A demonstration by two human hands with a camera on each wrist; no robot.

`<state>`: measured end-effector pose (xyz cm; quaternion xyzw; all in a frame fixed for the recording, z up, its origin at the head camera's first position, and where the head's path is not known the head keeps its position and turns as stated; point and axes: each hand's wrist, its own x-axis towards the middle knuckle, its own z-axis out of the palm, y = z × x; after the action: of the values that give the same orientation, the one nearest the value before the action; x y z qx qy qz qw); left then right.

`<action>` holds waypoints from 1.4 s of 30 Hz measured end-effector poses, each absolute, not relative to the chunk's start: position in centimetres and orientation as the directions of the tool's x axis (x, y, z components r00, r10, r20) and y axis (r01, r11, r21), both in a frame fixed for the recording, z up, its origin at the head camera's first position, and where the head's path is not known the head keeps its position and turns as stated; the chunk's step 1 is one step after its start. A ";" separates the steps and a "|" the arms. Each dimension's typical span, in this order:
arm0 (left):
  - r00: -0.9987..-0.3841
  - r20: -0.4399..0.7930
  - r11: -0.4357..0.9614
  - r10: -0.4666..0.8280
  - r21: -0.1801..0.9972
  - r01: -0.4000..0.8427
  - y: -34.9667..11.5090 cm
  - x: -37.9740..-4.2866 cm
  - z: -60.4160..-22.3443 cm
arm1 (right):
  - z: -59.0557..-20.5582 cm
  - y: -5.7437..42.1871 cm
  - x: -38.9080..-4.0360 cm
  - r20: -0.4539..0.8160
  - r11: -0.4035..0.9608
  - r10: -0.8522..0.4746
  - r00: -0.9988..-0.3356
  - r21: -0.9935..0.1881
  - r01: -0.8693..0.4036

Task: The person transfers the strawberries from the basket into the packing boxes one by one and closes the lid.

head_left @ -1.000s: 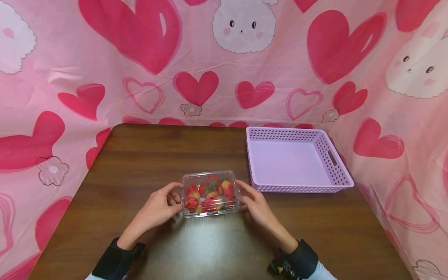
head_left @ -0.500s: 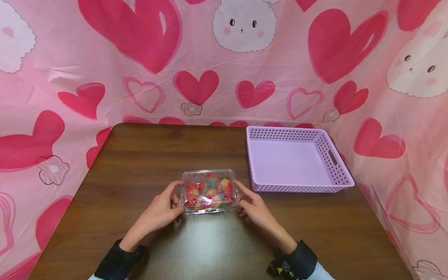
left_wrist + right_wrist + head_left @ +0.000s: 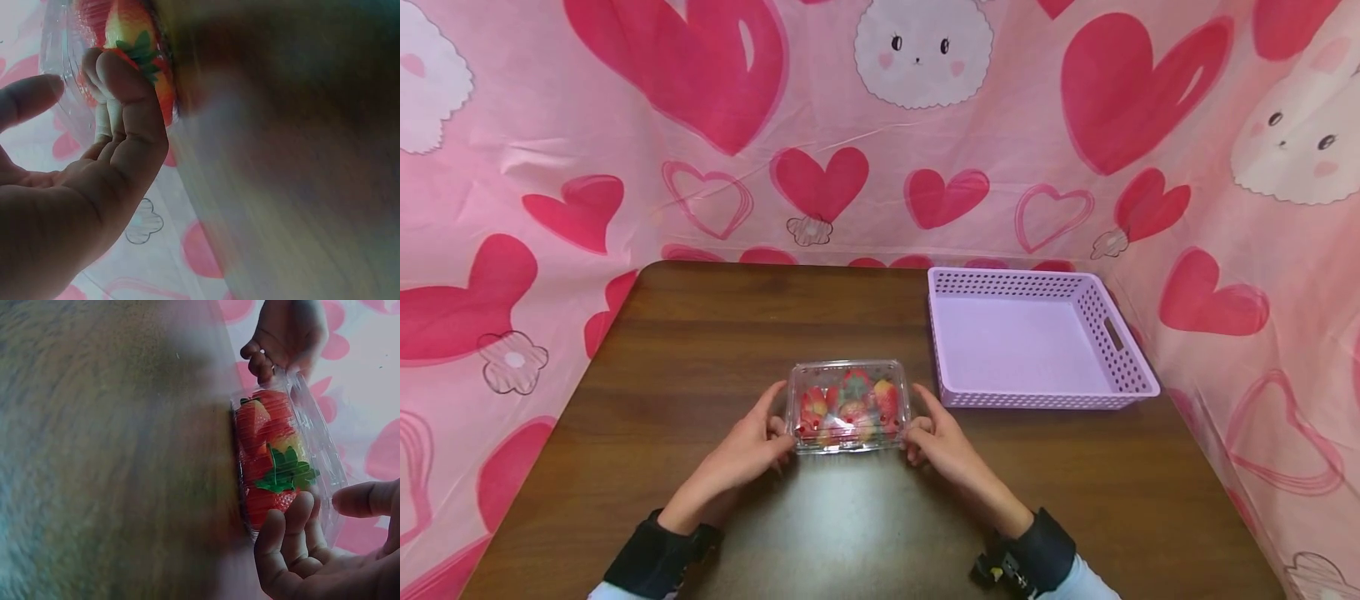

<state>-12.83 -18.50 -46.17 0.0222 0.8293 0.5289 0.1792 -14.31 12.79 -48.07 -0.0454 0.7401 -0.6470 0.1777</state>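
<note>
A clear plastic clamshell box of strawberries (image 3: 850,408) sits low over the table, its lid closed. Red and yellowish berries with green leaves show through its walls. At its left end my left hand (image 3: 741,446) holds the box, thumb at the near corner and index finger toward the far one. My right hand (image 3: 951,446) holds the right end, thumb at the near corner, its index finger raised beside the edge. In the right wrist view, the right thumb (image 3: 365,499) meets the lid side while bent fingers (image 3: 294,534) overlap the end wall.
A lilac perforated basket (image 3: 1026,346) with nothing in it stands at the back right of the brown wooden table (image 3: 737,321). Pink cloth with hearts and white animal faces (image 3: 925,54) hangs around the table. Black bands (image 3: 655,554) circle both wrists.
The box has shifted slightly away from the person, both hands moving with it. My right index finger has lifted outward from the box's edge, and the right thumb has come to its near corner.
</note>
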 end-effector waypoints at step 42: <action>-0.926 -0.286 0.371 0.248 0.910 -0.182 -17.9 -12.8 -45.9 | -48.6 12.4 -14.1 -0.210 0.041 -0.307 -0.928 -0.977 0.208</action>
<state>-12.84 -17.93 -45.93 0.0202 0.8055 0.5603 0.1919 -14.06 12.38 -48.56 -0.0357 0.6971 -0.6915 0.1861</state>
